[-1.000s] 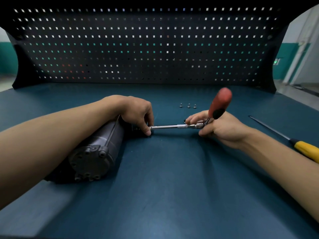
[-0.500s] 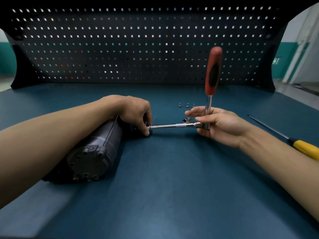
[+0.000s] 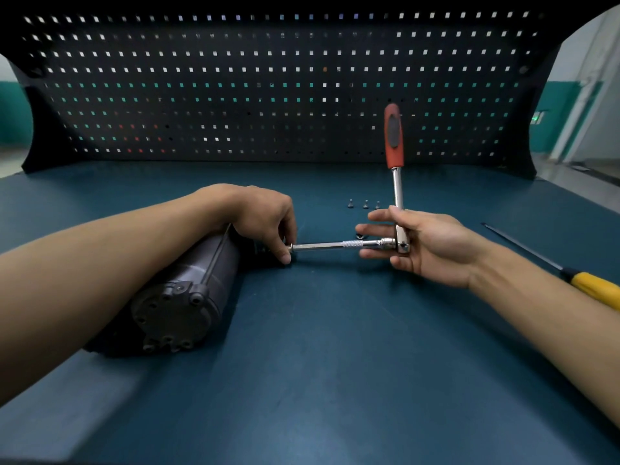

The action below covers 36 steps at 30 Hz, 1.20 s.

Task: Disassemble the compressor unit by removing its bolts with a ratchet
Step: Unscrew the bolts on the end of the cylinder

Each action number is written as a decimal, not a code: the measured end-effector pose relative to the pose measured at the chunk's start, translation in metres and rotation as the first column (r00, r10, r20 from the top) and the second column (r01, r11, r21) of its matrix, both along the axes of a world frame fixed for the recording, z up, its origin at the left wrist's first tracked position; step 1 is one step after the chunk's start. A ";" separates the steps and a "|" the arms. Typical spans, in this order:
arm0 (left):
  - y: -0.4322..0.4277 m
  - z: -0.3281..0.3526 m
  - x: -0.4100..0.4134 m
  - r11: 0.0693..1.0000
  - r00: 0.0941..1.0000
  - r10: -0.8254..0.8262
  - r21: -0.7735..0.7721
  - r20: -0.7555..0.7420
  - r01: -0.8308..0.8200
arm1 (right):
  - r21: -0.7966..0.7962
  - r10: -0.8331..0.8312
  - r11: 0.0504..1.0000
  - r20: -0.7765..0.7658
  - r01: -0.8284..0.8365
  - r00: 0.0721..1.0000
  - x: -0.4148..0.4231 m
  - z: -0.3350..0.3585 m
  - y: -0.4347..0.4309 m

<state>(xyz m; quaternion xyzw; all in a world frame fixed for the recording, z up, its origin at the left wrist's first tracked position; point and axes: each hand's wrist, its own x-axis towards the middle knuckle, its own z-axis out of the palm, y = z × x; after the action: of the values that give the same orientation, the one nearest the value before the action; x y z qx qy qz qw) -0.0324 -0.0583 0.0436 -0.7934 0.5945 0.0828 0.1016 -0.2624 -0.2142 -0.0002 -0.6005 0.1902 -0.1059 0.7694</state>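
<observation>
Just one cam here, worn on the person's head, wide-angle, aimed fwd and down across the blue surface [image 3: 335,380]. Both forearms enter from the bottom corners. The left hand [image 3: 265,216], right hand [image 3: 432,246] and the ratchet [image 3: 398,189] land about mid-frame, close to the lens. The black pegboard [image 3: 235,95] stands straight ahead and fills the top, its edges bowed by the lens. Slivers of the room w/ a green-and-white wall [image 3: 567,112] show past it at both sides.
</observation>
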 end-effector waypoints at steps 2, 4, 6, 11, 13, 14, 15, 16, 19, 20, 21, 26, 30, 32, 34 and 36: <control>0.000 0.000 0.000 1.000 1.000 -0.002 0.002 -0.008 0.002 | 0.023 0.003 1.000 -0.008 -0.003 1.000 0.000 0.001 0.000; 0.000 0.000 0.000 1.000 1.000 -0.006 0.005 -0.016 0.006 | 0.033 0.013 0.999 -0.016 -0.013 1.000 0.000 0.001 0.000; 0.000 0.000 0.000 1.000 1.000 -0.005 0.006 -0.016 0.005 | 0.033 0.026 0.999 -0.022 -0.026 0.999 0.000 0.001 0.000; 0.000 0.000 0.000 1.000 1.000 -0.001 0.004 -0.020 0.001 | -0.013 0.051 0.999 -0.045 -0.052 0.998 -0.001 0.000 -0.002; 0.000 0.000 0.000 1.000 1.000 0.003 -0.001 -0.023 -0.003 | -0.028 0.052 0.998 -0.056 -0.053 0.997 -0.001 0.000 -0.003; 0.000 0.000 0.000 1.000 1.000 0.005 -0.002 -0.022 -0.005 | -0.033 0.049 0.998 -0.061 -0.051 0.997 -0.001 0.000 -0.003; 0.000 0.000 0.000 1.000 1.000 0.005 -0.001 -0.021 -0.005 | -0.038 0.043 0.998 -0.067 -0.045 0.997 0.000 0.000 -0.003; 0.000 0.000 0.000 1.000 1.000 0.005 0.000 -0.021 -0.005 | -0.042 0.030 0.999 -0.073 -0.034 0.997 0.000 0.000 -0.003; -0.001 0.000 0.000 1.000 1.000 0.004 0.003 -0.029 -0.004 | -0.053 -0.026 0.998 -0.098 0.021 0.995 0.002 -0.001 -0.002; -0.001 -0.001 0.000 1.000 0.999 0.005 0.002 -0.032 -0.005 | -0.057 -0.041 0.998 -0.105 0.035 0.994 0.002 -0.002 -0.001; -0.001 -0.001 0.000 1.000 0.999 0.006 0.001 -0.033 -0.006 | -0.061 -0.051 0.997 -0.110 0.044 0.993 0.003 -0.002 -0.001; 0.000 0.000 -0.001 1.000 0.999 0.012 0.000 -0.035 -0.012 | -0.109 -0.054 0.993 -0.128 0.040 0.990 0.004 -0.003 -0.003; 0.000 0.000 -0.001 1.000 0.999 0.014 -0.001 -0.034 -0.015 | -0.116 -0.025 0.993 -0.140 0.009 0.990 0.003 -0.003 -0.004; 0.000 0.000 -0.001 1.000 0.999 0.017 0.001 -0.034 -0.017 | -0.103 -0.008 0.995 -0.146 -0.007 0.989 0.003 -0.003 -0.005; 0.000 0.000 -0.001 1.000 0.999 0.019 0.004 -0.032 -0.019 | -0.091 0.002 0.996 -0.155 -0.017 0.988 0.003 -0.002 -0.005; 0.000 0.000 -0.001 1.000 0.999 0.024 0.005 -0.023 -0.024 | -0.077 0.013 0.997 -0.164 -0.026 0.986 0.003 -0.003 -0.006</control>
<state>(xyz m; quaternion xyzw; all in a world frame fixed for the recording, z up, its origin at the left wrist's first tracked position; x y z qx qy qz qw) -0.0335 -0.0582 0.0435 -0.7991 0.5860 0.0944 0.0956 -0.2594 -0.2200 -0.0028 -0.6387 0.2423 -0.0562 0.7281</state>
